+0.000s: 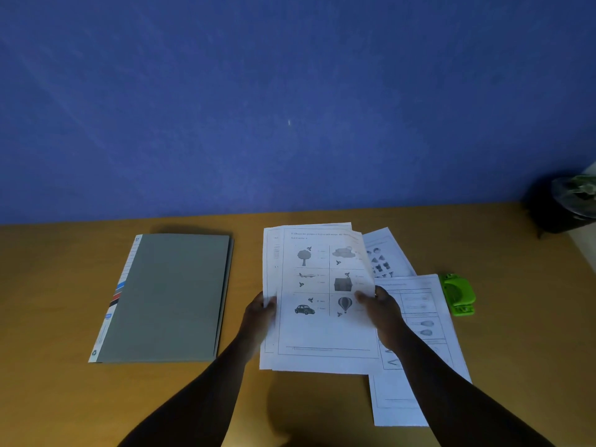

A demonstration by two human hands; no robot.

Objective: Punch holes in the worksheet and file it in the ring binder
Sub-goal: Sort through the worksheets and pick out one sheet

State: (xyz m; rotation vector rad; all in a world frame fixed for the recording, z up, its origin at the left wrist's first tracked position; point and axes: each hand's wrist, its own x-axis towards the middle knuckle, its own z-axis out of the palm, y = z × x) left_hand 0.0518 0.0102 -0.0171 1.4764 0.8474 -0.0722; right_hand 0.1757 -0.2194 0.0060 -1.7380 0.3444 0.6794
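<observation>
Head view: our left hand (259,312) and right hand (375,306) pinch the worksheet (317,295) by its side edges above the table (48,317); its print blurs; the binder (167,298) lies closed leftward; papers half-hide the green punch (458,293).

blue wall (290,91) ahead of me, fills upper half of view, faint texture, pale diagonal streaks of light across it, one small bright fleck near middle. below it my desk (64,317), wood-coloured, warm orange-brown, smooth, back edge meeting wall. light dim overall, soft shadows on desk surface. far right, dark round object (561,204) at desk's back corner against wall, greenish something on top, too blurred to name. pale strip at right edge beside it.
</observation>
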